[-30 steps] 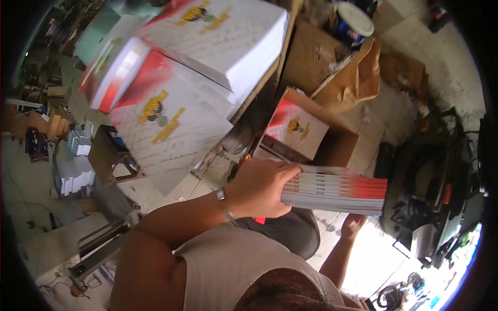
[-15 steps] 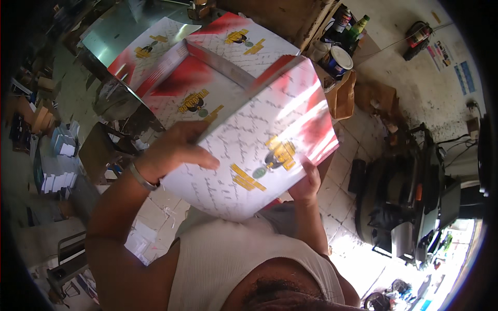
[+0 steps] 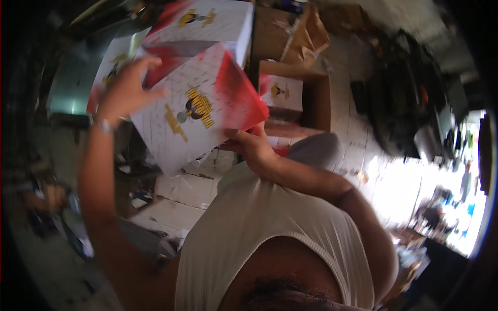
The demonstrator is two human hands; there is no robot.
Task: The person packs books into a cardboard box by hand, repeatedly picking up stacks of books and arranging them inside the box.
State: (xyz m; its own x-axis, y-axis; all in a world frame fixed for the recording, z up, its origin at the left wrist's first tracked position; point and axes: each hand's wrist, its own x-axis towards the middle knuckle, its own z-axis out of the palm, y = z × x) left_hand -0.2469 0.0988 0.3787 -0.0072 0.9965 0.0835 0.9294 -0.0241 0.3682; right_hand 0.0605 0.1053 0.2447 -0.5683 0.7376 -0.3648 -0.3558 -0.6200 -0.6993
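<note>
A red-and-white booklet (image 3: 171, 109) with script-like print and a yellow-and-black emblem is tilted in front of my body. My right hand (image 3: 257, 150) grips its lower right edge, thumb on the cover and fingers underneath. Whether it is one booklet or several together, I cannot tell. At its upper left, my left hand (image 3: 127, 93) is blurred, its fingers spread and the thumb close over the cover. Beyond it, a thick stack of matching booklets (image 3: 228, 23) stands on the table, with another matching cover (image 3: 111, 59) to its left.
To the right, an open cardboard box (image 3: 319, 98) holds more matching booklets (image 3: 282, 96). A crumpled brown paper bag (image 3: 308, 36) lies behind it. A dark machine (image 3: 410, 93) stands farther right. The table's glossy greenish top (image 3: 70, 88) shows at the left; tiles (image 3: 342, 103) cover the floor.
The booklet has moved left and turned. My left hand has come off its edge and opened; my right hand still grips it. The view has shifted, bringing the cardboard box into sight.
</note>
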